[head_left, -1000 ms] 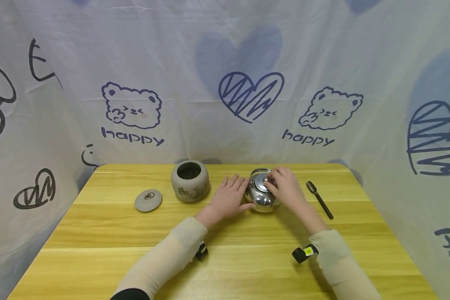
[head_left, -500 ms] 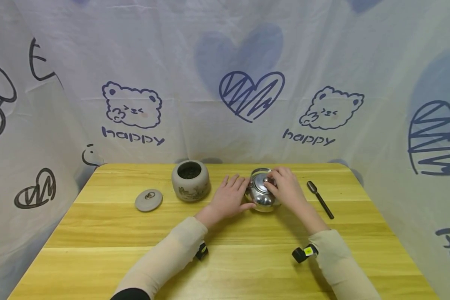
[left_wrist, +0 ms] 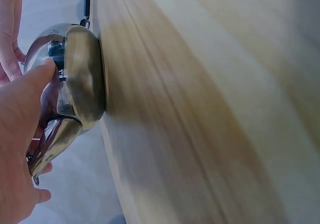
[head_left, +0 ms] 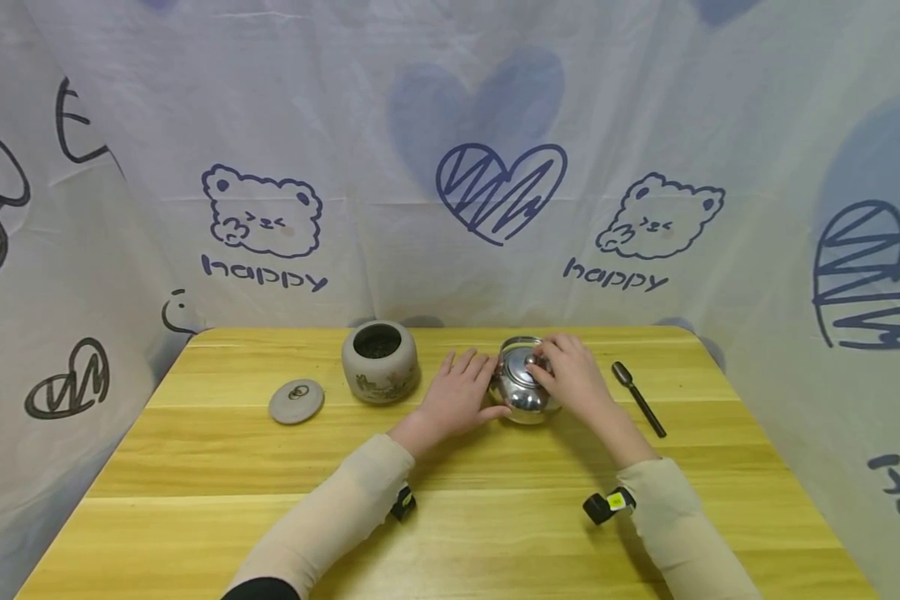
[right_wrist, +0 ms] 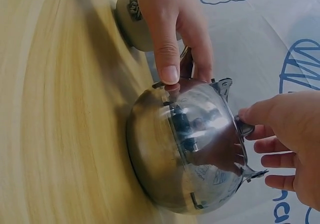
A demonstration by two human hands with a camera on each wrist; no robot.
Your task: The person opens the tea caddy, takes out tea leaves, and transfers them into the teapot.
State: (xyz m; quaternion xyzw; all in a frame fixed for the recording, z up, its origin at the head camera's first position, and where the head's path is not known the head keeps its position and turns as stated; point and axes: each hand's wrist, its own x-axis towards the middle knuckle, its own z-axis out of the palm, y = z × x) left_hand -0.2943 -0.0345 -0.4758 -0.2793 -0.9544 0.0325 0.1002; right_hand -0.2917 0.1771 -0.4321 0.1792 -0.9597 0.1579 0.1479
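A shiny metal teapot [head_left: 528, 400] stands upright at the back of the table, its spout [left_wrist: 57, 136] toward my left hand. Its lid [head_left: 520, 367] sits on top, and my right hand [head_left: 576, 379] pinches the lid's knob [right_wrist: 244, 128] between thumb and fingers. My left hand [head_left: 453, 400] rests against the spout side with its fingers fairly straight. The left thumb [right_wrist: 170, 69] touches the pot's body. Left of that hand is a grey round jar [head_left: 381, 375], uncovered, with dark contents. A flat grey jar lid [head_left: 297, 402] lies beside it.
A dark long-handled scoop [head_left: 640, 400] lies right of the teapot. Everything stands on a wooden table [head_left: 495, 525]. A printed cloth [head_left: 390, 208] hangs close behind the table's back edge and along both sides.
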